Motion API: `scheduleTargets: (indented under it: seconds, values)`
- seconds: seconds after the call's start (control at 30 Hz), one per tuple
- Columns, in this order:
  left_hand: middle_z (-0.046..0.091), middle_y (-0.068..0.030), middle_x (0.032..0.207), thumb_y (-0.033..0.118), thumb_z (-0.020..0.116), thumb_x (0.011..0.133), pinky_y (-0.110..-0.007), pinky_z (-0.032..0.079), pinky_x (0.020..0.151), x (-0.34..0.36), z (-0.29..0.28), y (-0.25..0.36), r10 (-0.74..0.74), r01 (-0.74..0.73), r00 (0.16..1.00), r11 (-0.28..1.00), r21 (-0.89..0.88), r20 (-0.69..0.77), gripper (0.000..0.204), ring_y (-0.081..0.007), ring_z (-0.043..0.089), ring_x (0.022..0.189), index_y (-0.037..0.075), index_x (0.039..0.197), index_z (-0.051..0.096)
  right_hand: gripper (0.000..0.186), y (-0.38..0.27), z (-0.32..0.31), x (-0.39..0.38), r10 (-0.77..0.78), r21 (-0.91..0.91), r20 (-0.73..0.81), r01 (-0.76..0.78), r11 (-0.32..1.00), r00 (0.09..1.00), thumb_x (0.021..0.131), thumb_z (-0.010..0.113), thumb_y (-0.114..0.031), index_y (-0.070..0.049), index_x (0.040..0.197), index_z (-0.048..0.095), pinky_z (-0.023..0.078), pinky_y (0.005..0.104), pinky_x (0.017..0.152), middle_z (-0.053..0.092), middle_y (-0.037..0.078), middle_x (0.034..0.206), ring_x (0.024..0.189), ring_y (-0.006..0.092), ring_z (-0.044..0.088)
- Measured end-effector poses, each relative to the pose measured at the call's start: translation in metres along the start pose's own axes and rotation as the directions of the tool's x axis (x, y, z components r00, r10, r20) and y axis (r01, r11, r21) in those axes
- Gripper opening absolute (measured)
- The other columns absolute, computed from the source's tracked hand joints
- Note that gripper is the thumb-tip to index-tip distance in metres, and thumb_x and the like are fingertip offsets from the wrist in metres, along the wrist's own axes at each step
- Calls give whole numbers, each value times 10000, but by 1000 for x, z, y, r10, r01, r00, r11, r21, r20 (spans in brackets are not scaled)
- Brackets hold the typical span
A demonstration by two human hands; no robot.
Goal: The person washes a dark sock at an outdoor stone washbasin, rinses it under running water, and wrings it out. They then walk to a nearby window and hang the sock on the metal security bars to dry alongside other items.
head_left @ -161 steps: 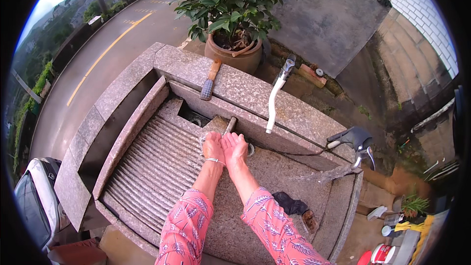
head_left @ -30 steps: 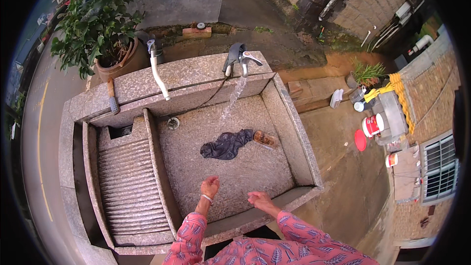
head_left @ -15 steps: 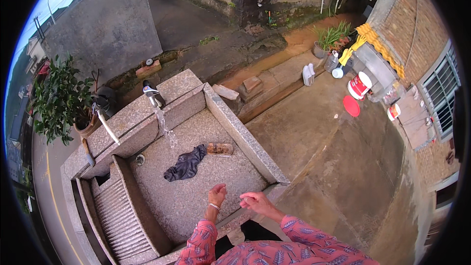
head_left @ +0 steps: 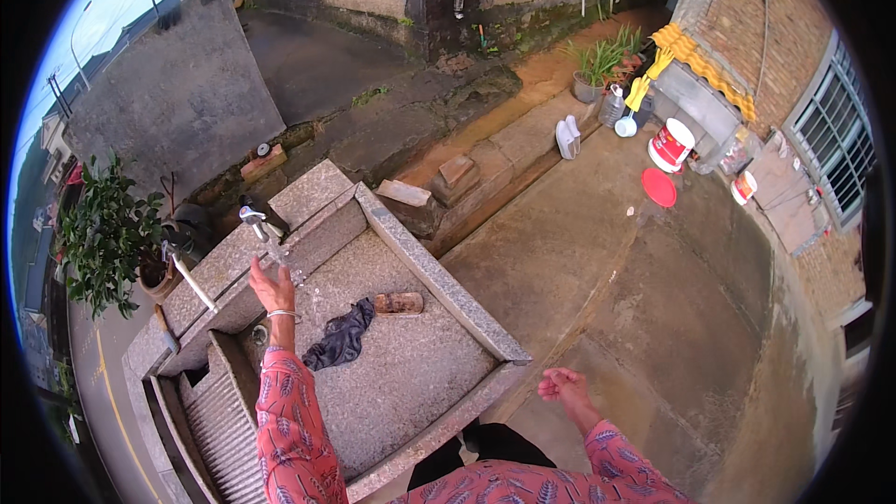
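Note:
My left hand (head_left: 273, 289) reaches over the stone sink (head_left: 439, 345), just below the tap (head_left: 252, 216). Its fingers are stretched out and it holds nothing. Water (head_left: 276, 248) runs from the tap close to the fingertips. Right of the sink's near corner, my right hand (head_left: 567, 390) hovers above the ground, fingers loosely bent and empty. On the sink floor lies a crumpled, wet-looking dark cloth or bag (head_left: 341, 336). Touching or very near its far end, a brown-stained clear cylinder, perhaps a jar (head_left: 399, 303), rests on its side.
A ribbed washboard slab (head_left: 219, 420) adjoins the sink's left side. A wooden-handled tool (head_left: 166, 329) and a white pipe-like piece (head_left: 194, 282) are by the back ledge. Potted plants, yellow gloves (head_left: 638, 91), a white-red bucket (head_left: 670, 145) and a red lid (head_left: 659, 188) stand farther off.
My left hand has moved forward and left, from the sink's near side to the tap's water, its fingers opening out. My right hand has moved right, away from the sink.

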State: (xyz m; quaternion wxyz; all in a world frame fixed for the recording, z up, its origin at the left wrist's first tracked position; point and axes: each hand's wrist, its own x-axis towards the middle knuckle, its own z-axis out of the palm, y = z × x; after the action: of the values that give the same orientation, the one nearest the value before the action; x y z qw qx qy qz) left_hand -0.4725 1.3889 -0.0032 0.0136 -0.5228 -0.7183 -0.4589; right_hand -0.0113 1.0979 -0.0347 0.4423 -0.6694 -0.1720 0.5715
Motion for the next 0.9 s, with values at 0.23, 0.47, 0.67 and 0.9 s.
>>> scheduleTargets:
  seconds: [0.23,0.47,0.67,0.9]
  values:
    - [411,-261,1127,169,622,656,-405,326,892,94,6,2,204,-215,976,961,172,79,541,-369,410,1033,75,1157,445,196,13,-61,10,238,0,-91,-239,971,967,847,428,-155,-12,906,549,492,294,526,596,120,736,588,193,587]
    - [339,-226,1194,19,559,628,-420,262,943,20,53,62,278,-252,958,936,245,-74,577,-368,320,1126,70,1177,390,163,24,-174,80,266,-468,-141,-301,831,954,751,445,-82,-15,693,581,454,258,422,572,75,565,489,128,554]
    - [296,-238,1219,5,569,615,-424,268,943,-145,150,155,194,-217,960,971,98,202,591,-389,303,1130,74,1170,381,189,-35,-284,149,351,-567,-137,-364,739,926,751,438,-114,-31,666,585,461,255,434,588,63,589,480,120,555]
    - [300,-247,1221,51,579,623,-408,304,927,-271,250,311,18,26,848,997,-76,530,446,-381,332,1116,66,1058,485,200,-102,-375,288,238,-480,-105,-259,838,966,717,405,6,-24,844,556,442,270,400,579,108,640,497,164,557]
